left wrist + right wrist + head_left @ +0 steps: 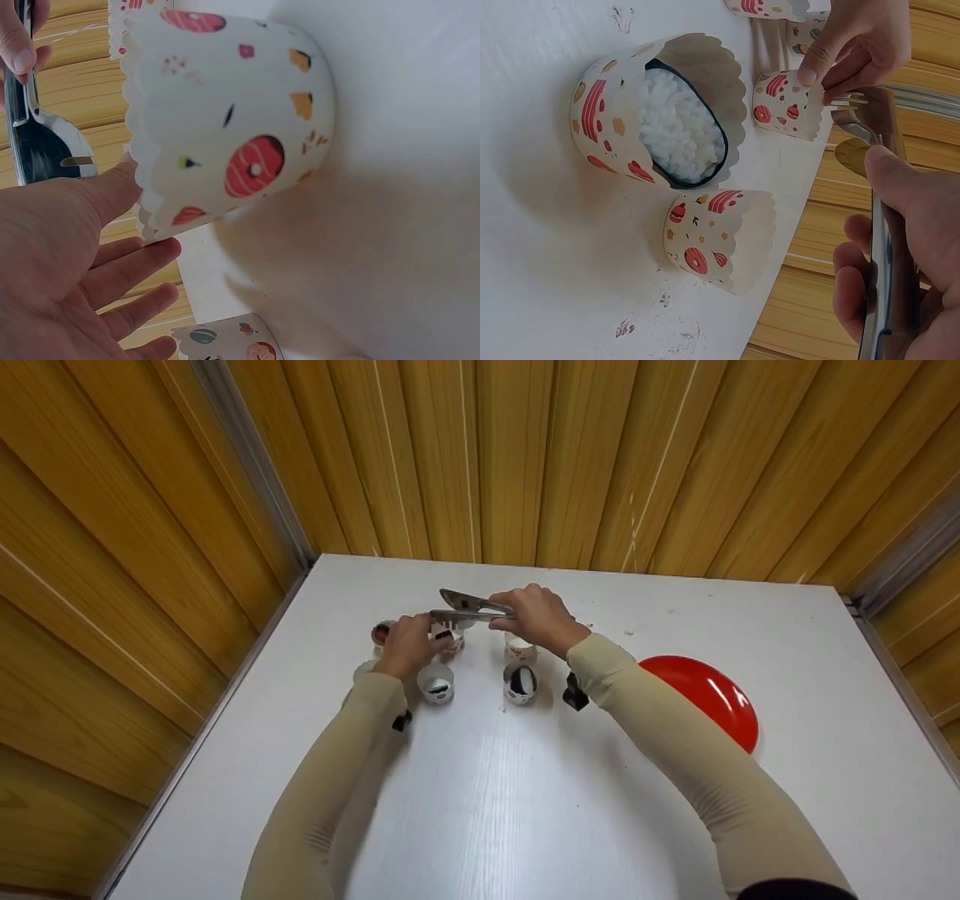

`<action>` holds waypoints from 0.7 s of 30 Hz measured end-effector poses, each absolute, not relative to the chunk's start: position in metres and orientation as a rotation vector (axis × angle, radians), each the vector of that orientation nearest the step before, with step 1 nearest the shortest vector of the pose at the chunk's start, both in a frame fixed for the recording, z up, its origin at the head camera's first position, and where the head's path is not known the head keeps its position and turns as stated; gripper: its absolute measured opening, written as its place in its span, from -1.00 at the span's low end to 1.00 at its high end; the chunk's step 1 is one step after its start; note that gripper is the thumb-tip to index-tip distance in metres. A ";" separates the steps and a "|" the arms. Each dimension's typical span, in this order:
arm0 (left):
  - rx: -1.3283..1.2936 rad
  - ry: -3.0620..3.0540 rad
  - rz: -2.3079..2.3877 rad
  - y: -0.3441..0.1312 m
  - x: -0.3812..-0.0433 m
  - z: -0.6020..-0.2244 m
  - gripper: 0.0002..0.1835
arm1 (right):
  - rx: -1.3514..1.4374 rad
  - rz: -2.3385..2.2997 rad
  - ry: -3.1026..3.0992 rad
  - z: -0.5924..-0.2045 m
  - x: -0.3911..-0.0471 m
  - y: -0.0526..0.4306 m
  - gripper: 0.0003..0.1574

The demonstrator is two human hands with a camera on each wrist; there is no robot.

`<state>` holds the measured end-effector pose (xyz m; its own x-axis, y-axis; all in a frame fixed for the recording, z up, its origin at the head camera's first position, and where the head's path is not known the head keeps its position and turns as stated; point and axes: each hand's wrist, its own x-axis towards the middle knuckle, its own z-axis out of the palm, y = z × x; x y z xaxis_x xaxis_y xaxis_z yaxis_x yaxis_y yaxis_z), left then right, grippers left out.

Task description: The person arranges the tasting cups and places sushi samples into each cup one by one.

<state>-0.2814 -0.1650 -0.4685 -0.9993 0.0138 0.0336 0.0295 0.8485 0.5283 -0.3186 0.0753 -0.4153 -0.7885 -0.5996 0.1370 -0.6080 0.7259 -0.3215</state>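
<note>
My right hand (pixel 536 615) grips metal serving tongs (pixel 480 616). Their tips, one of them tined, stand slightly apart over a patterned paper cup (pixel 780 112). My left hand (pixel 411 643) holds that cup near its rim between thumb and fingers. In the left wrist view another paper cup (pixel 225 127), with printed donuts, hides most of the held one. Nearest my right wrist stands a paper cup (pixel 604 120) with a seaweed-wrapped rice roll (pixel 679 127) inside.
Another paper cup (pixel 709 240) sits behind the rice one. At the far left a cup with something red inside (pixel 381 634) stands beside my left hand. A red plate (pixel 705 690) lies right, partly behind my right forearm. Wood-look panels (pixel 510 465) border the white table (pixel 480 795).
</note>
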 end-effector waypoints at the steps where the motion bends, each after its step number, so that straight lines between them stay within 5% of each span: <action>1: -0.034 -2.991 -0.851 -0.165 -0.281 -0.468 -0.57 | 1.012 0.552 -2.900 -0.415 -0.319 0.076 -0.48; 21: -0.106 -3.015 -0.742 -0.174 -0.283 -0.471 -0.47 | 0.933 0.550 -2.950 -0.410 -0.317 0.092 -0.43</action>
<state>-0.2832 -0.1741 -0.4705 -0.9971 0.0580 0.0500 0.0746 0.8835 0.4624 -0.3171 0.0920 -0.4104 -0.8237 -0.5576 0.1032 -0.5573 0.7623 -0.3291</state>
